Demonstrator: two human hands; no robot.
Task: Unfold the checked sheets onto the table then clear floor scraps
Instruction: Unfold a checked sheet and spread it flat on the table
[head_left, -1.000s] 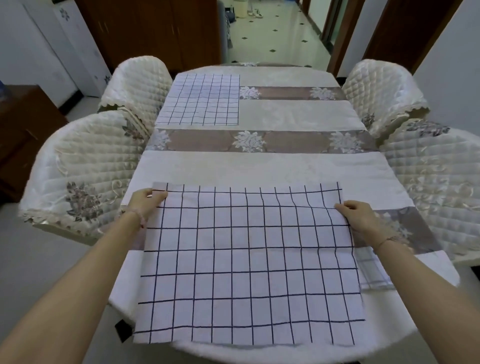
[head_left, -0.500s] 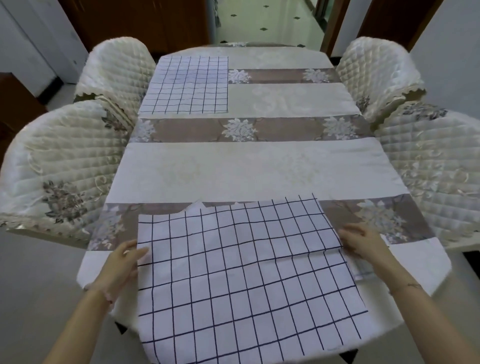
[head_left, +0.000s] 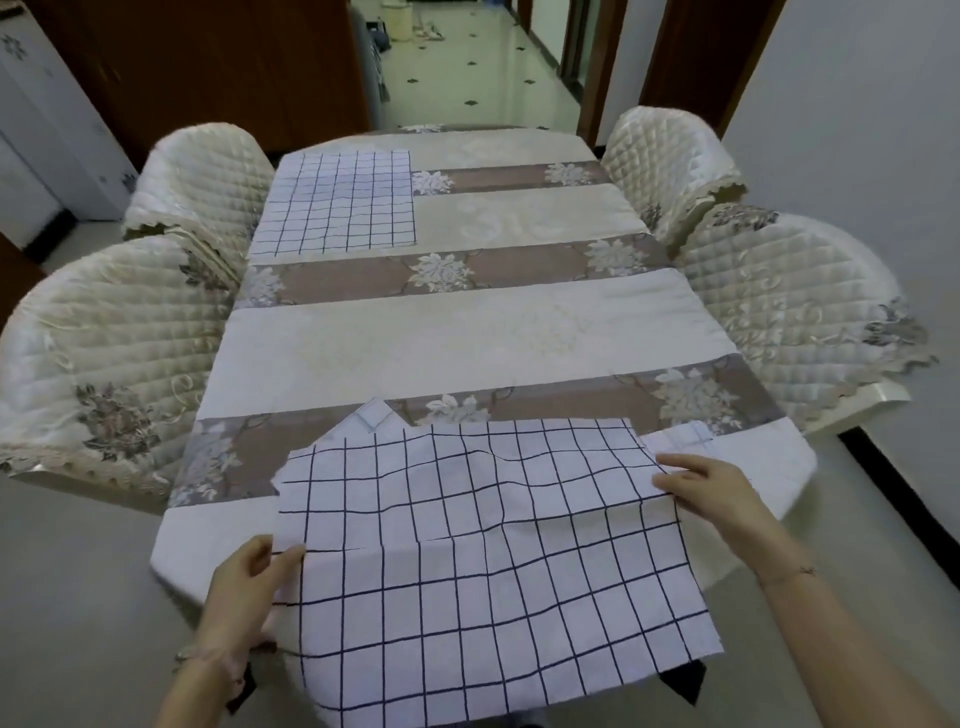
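Note:
A white sheet with large dark checks (head_left: 483, 561) lies rumpled at the near end of the table (head_left: 467, 332), its front part hanging over the edge. My left hand (head_left: 247, 587) grips its left edge, thumb on top. My right hand (head_left: 706, 488) pinches its right edge. More checked cloth (head_left: 675, 436) peeks out from under it at the right and at its far left corner. A second checked sheet (head_left: 337, 202), with smaller checks, lies flat at the far left of the table.
Four quilted cream chairs flank the table, two on the left (head_left: 104, 353) and two on the right (head_left: 789, 312). The grey floor (head_left: 67, 597) lies to either side. A tiled hallway (head_left: 467, 67) opens beyond the far end.
The big checked sheet has been pulled toward me, off the table's middle to its near edge, and has gone rumpled. Both hands slid back with it.

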